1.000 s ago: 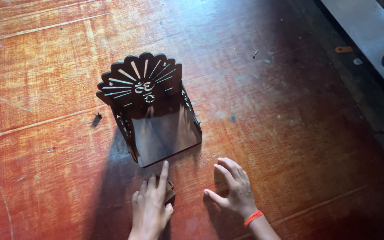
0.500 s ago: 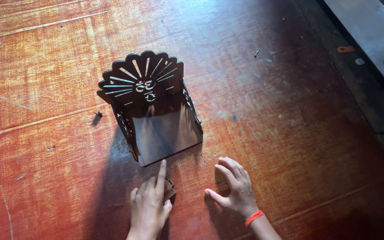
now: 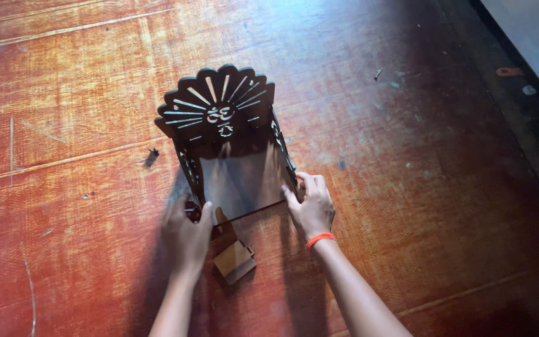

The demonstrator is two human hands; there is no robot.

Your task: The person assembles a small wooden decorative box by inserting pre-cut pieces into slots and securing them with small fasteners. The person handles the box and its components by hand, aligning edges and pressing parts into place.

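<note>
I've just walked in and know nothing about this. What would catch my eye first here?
First, the dark wooden stand in the middle of the worn reddish board, its scalloped back cut through with fan-like slits. Next, two bare hands at its front corners: the left hand at the left side panel, the right hand, with an orange wristband, at the right. A small loose wooden piece lies between the forearms.

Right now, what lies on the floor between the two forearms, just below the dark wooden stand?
In the head view, a small brown wooden block lies there, between the left hand and right hand, just short of the wooden stand.
</note>
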